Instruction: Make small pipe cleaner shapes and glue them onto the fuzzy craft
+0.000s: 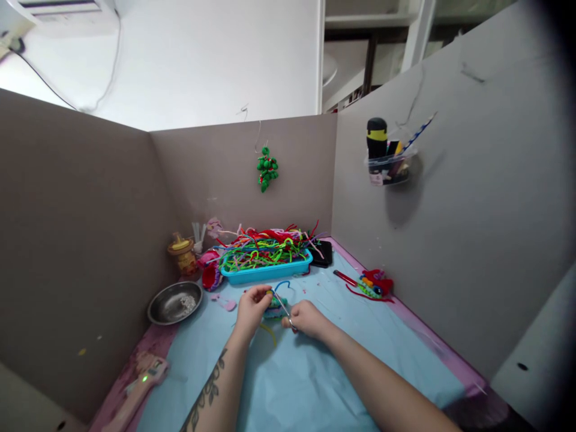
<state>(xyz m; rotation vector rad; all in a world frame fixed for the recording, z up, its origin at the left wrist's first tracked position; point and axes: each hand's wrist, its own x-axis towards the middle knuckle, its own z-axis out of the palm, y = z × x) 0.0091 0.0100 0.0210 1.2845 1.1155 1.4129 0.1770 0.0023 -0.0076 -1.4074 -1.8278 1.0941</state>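
Note:
Near the middle of the table, my left hand [252,307] pinches a small piece of pipe-cleaner work [274,310] in teal and blue. A blue pipe cleaner [283,282] curls up from it, and a yellow pipe cleaner [271,335] trails below. My right hand [306,318] is closed around the handles of small metal scissors [282,305]. Their blades point up and left, close to my left fingertips and across the front of the piece. Whether the blades touch a strand is too small to tell.
Behind my hands stands a blue tray [265,275] heaped with pipe cleaners. A metal bowl [167,306] and a glue gun [141,384] lie left. A colourful pipe-cleaner figure [375,284] and a red-handled tool [345,278] lie right. Grey panels [252,207] enclose the table.

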